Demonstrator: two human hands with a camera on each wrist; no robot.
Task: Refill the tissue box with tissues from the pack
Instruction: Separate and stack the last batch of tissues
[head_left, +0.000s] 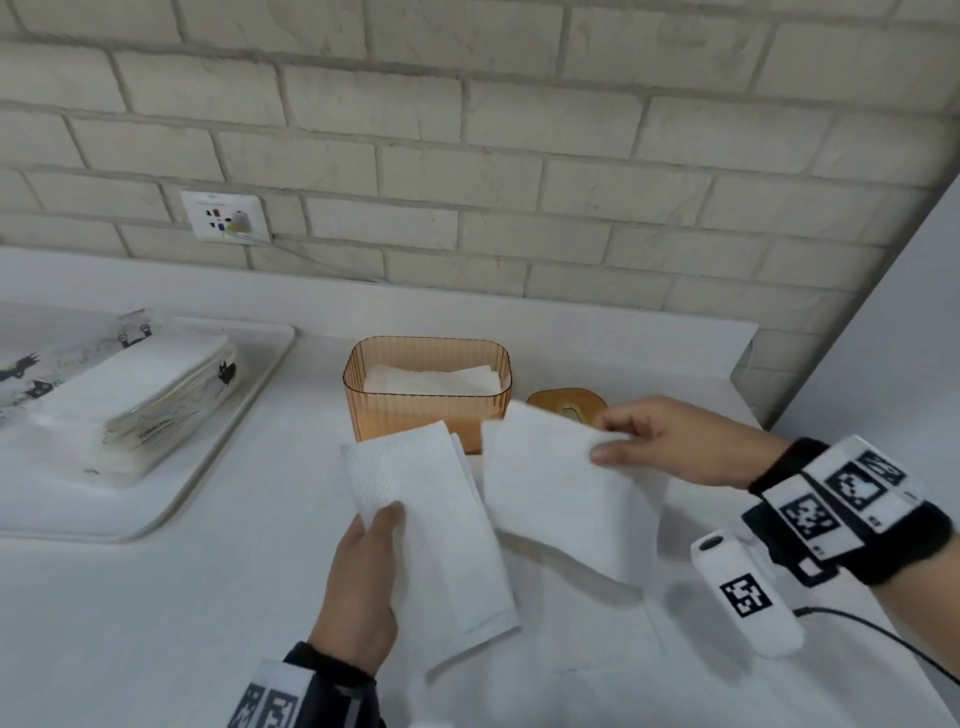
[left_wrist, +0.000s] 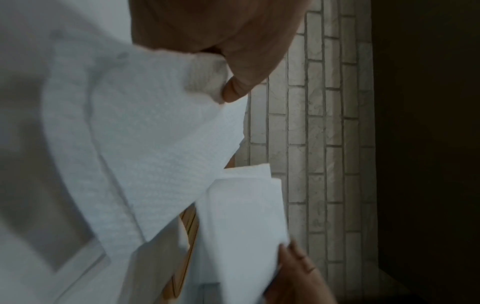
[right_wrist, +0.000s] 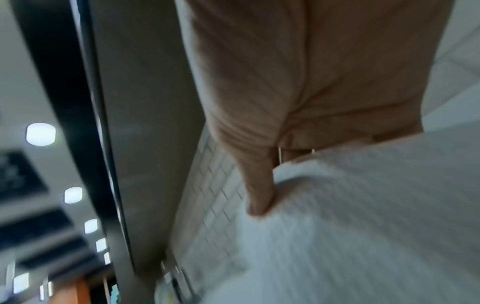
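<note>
An orange ribbed tissue box (head_left: 426, 410) stands open on the white counter with a few tissues (head_left: 431, 378) lying inside. Its orange lid (head_left: 566, 402) lies just right of it. My left hand (head_left: 363, 571) grips a folded stack of white tissues (head_left: 436, 525) in front of the box; the left wrist view shows my thumb on that stack (left_wrist: 145, 131). My right hand (head_left: 670, 441) pinches another white tissue (head_left: 566, 493) by its upper right corner, held above the counter to the right of the stack; the right wrist view shows it (right_wrist: 363, 216) blurred.
The opened tissue pack (head_left: 135, 400) with cat prints lies on a white tray (head_left: 228, 457) at the left. A brick wall with a socket (head_left: 226, 218) runs behind the counter. A white panel (head_left: 883, 322) closes off the right side.
</note>
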